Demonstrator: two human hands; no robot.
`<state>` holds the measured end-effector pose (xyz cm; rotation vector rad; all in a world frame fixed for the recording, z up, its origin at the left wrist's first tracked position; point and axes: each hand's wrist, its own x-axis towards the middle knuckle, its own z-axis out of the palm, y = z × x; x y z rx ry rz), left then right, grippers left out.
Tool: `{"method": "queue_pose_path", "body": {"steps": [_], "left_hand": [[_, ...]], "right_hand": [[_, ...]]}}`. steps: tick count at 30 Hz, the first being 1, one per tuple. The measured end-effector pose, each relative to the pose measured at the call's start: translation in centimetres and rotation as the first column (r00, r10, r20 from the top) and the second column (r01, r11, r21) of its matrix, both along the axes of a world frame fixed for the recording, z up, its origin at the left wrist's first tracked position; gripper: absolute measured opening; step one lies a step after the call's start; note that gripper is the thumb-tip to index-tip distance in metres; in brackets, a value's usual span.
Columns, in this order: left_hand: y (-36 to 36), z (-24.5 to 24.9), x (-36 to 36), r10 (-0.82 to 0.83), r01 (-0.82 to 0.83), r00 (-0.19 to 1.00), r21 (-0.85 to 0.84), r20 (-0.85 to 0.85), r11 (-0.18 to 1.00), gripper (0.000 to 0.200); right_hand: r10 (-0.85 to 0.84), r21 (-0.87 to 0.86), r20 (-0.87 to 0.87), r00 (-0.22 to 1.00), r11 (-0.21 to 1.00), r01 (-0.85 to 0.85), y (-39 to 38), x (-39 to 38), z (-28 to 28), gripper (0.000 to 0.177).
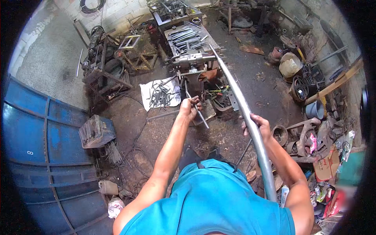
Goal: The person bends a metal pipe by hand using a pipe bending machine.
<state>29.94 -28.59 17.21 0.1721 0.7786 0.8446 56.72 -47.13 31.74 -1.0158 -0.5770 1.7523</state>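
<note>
My left hand (190,108) is closed round a thin metal rod (202,118), which slants from near the vise down toward my body. In my right hand (256,126) is a long, thick metal pipe (237,90); its far end tapers and reaches up toward the bench, while its near end passes beside my right arm. Just beyond my left hand stands a bench vise (192,59) at the front of the workbench. Several cut metal rods (187,37) lie on the bench top. More short rods (159,94) are heaped on a white sheet (148,102) on the floor.
A blue metal door (27,125) runs along the left. Near it sits a container of thin rods (97,131). Scrap, a grey bucket (314,109) and a cardboard box (327,164) crowd the right side. Cables (135,145) and a loose rod (163,114) lie on the floor.
</note>
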Motion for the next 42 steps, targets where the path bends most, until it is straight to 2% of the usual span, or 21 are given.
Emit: {"method": "queue_pose_path", "body": {"steps": [3,4,6,8,10,11,12,14,15,16,17,18,20,24,25,28,29,30,33,38,42], "left_hand": [[-2.3,6.3,1.4,0.095,-0.096,0.991,-0.002,-0.089,0.995,0.035],[-2.4,6.3,1.4,0.097,-0.098,0.991,-0.001,-0.087,0.995,0.035],[-2.5,6.4,1.2,-0.117,0.153,0.958,0.123,-0.263,0.980,0.035],[-0.7,1.9,0.4,-0.185,0.227,0.951,0.154,-0.246,0.962,0.033],[-0.1,2.2,0.4,-0.281,0.279,0.959,0.084,0.021,0.957,0.032],[-0.1,2.2,1.0,-0.175,0.175,0.984,-0.002,0.027,0.985,0.031],[0.8,0.6,1.5,-0.065,0.082,0.985,-0.102,0.158,0.991,0.032],[-1.1,7.0,3.3,0.082,-0.081,0.997,-0.115,0.002,0.990,0.031],[-1.4,7.7,3.4,0.083,-0.083,0.997,-0.116,0.002,0.990,0.031],[-1.6,8.2,3.5,0.005,-0.004,0.996,0.013,-0.091,1.000,0.030],[-1.7,8.4,3.4,-0.060,0.087,0.980,0.134,-0.192,0.987,0.029],[-1.0,7.1,3.1,-0.061,0.088,0.979,0.135,-0.193,0.987,0.029],[1.2,3.4,1.9,-0.213,0.256,0.956,0.216,-0.202,0.942,0.024],[3.0,3.7,2.2,-0.150,0.187,0.953,0.120,-0.265,0.975,0.018],[2.9,4.2,2.4,-0.080,0.150,0.943,0.198,-0.323,0.969,0.020],[2.5,6.7,2.6,-0.062,0.188,0.893,0.246,-0.445,0.951,0.028],[2.5,7.5,2.5,-0.059,0.194,0.890,0.259,-0.452,0.946,0.031],[2.9,7.3,2.4,-0.064,0.197,0.892,0.260,-0.447,0.945,0.031],[3.9,5.6,1.8,0.014,0.148,0.885,0.309,-0.465,0.939,0.034],[6.1,4.3,1.0,0.018,0.111,0.914,0.292,-0.405,0.950,0.036],[7.1,4.0,0.7,0.044,0.068,0.941,0.313,-0.337,0.947,0.041]], "right_hand": [[0.001,-0.018,-0.017,1.000,1.000,-0.001,0.0,-0.1,0.0,0.044],[-0.021,-0.039,-0.039,0.999,0.999,0.019,-0.1,-0.3,0.0,0.045],[-0.041,-0.059,-0.060,0.997,0.998,0.037,-0.1,-0.4,0.0,0.045],[-0.065,-0.079,-0.095,0.993,0.995,0.057,-0.1,-0.5,-0.1,0.046],[-0.068,-0.083,-0.105,0.992,0.995,0.059,-0.1,-0.6,-0.2,0.046],[-0.072,-0.086,-0.113,0.991,0.994,0.062,-0.1,-0.6,-0.2,0.046],[-0.076,-0.089,-0.113,0.991,0.994,0.066,-0.2,-0.6,-0.3,0.046],[-0.086,-0.106,-0.135,0.987,0.992,0.072,-0.2,-0.6,-0.6,0.046],[-0.085,-0.107,-0.135,0.987,0.992,0.071,-0.2,-0.7,-0.6,0.046],[-0.091,-0.108,-0.142,0.986,0.991,0.076,-0.1,-0.7,-0.6,0.046],[-0.098,-0.108,-0.149,0.984,0.991,0.082,-0.2,-0.8,-0.5,0.046],[-0.098,-0.107,-0.150,0.984,0.991,0.082,-0.2,-0.9,-0.4,0.046],[-0.117,-0.158,-0.162,0.980,0.983,0.091,-0.3,-1.0,0.0,0.047],[-0.115,-0.154,-0.191,0.975,0.984,0.086,0.2,-0.8,0.9,0.048],[-0.101,-0.170,-0.170,0.980,0.983,0.071,0.4,-0.6,1.3,0.048],[-0.067,-0.178,-0.082,0.994,0.983,0.052,1.0,-0.3,2.5,0.046],[-0.009,-0.176,0.010,1.000,0.984,0.011,1.1,-0.1,2.7,0.045],[0.048,-0.179,0.102,0.994,0.983,-0.029,1.3,0.1,3.0,0.043],[0.065,-0.208,0.136,0.988,0.977,-0.036,1.6,0.0,3.7,0.040],[0.097,-0.224,0.244,0.965,0.974,-0.041,1.9,-0.9,5.0,0.036],[0.145,-0.293,0.485,0.862,0.956,0.004,2.1,-2.0,6.3,0.031]]}}
